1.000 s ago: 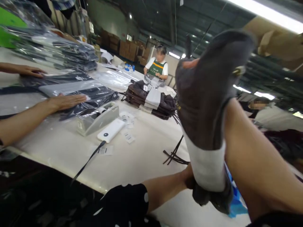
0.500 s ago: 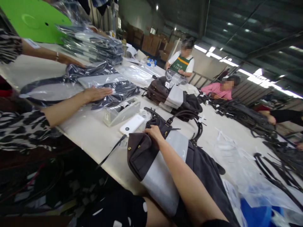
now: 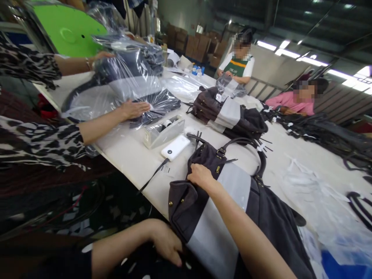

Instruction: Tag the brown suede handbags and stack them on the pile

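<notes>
A dark brown handbag (image 3: 270, 217), with a pale grey wrap (image 3: 213, 232) around its middle, lies on its side at the table's front edge. My right arm reaches across it, and my right hand (image 3: 201, 176) is closed on the bag's fabric near its top edge, between the folded side flap and the handle (image 3: 241, 142). Below the table edge, beside the bag's lower left end, is my left hand (image 3: 166, 241). Its fingers point down and to the right, somewhat apart, slightly blurred, with nothing seen in them.
At left a co-worker's hands (image 3: 135, 109) press a bag in clear plastic (image 3: 136, 83). A tape dispenser (image 3: 164, 131) and a white power bank (image 3: 176, 147) with a black cable lie near my bag. Another brown bag (image 3: 203, 104) stands behind. Two people work across the table (image 3: 136, 162).
My left hand has come into sight from behind the bag's lower end. My right hand stays on the bag. The co-worker's far hand has lifted the plastic. The view has turned left.
</notes>
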Demonstrator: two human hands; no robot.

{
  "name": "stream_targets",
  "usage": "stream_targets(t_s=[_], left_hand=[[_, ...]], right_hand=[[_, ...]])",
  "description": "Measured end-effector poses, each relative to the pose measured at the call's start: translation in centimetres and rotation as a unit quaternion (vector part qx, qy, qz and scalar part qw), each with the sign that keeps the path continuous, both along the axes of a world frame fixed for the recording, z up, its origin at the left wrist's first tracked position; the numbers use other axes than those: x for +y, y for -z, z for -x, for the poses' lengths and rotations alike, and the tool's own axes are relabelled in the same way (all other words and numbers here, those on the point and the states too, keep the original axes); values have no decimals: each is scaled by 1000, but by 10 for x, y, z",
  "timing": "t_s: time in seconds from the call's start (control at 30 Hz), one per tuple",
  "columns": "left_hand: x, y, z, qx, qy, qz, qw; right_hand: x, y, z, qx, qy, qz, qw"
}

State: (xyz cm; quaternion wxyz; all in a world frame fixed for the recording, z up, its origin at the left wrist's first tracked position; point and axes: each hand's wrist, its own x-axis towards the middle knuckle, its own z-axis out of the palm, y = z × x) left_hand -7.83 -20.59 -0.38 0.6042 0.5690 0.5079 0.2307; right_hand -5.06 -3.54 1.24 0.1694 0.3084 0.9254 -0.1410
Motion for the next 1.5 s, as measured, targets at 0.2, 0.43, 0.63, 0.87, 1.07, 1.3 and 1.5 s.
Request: stream_targets(t_s=[0.2,0.43,0.63,0.87,1.07,1.3,1.5], left_hand=[[-17,-22,85,213,-165,-21,963],[34,19,88,410,-275,-198,847],[54,27,94,458,-188,-100,863],[71,10,103,461,-95,-63,880],[75,6,110,453,-38,-54,889],[66,-4,122,470,24,-78,879],[77,-8,118,505,64,-54,859]], right_hand=[[-18,4,-10,23,20,-17,999],[-27,14,-16,64,53,0,997],[-26,16,-18,72,68,9,995],[-26,19,-20,86,76,21,993],[-25,21,-23,103,84,27,991],[-25,24,-25,126,88,33,988],[-25,26,-26,136,92,35,986]])
